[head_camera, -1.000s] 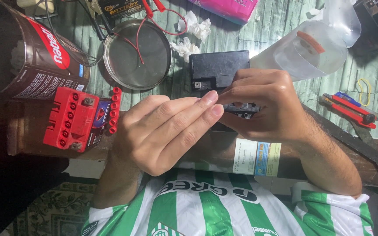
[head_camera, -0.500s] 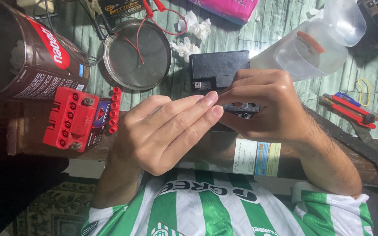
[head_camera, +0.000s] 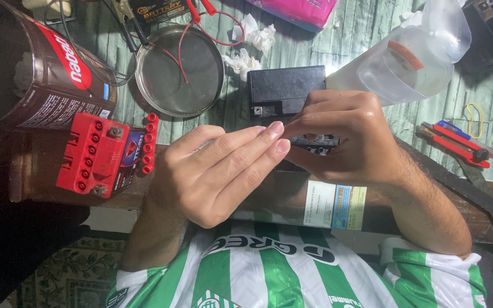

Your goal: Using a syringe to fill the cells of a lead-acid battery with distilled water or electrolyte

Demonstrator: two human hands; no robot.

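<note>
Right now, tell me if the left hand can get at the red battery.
Probably yes: the red battery lies uncovered just beside the left hand, nothing between them, and that hand grips nothing.

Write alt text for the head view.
The right hand grips a small black part while the left hand touches it with straight fingertips. A black battery lies just beyond them, and a red battery sits to the left.

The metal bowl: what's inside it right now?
Inside the metal bowl, only red wire and black wire draped across show. The bottom looks bare, with no parts visible. Whether it holds any liquid cannot be told.
</note>
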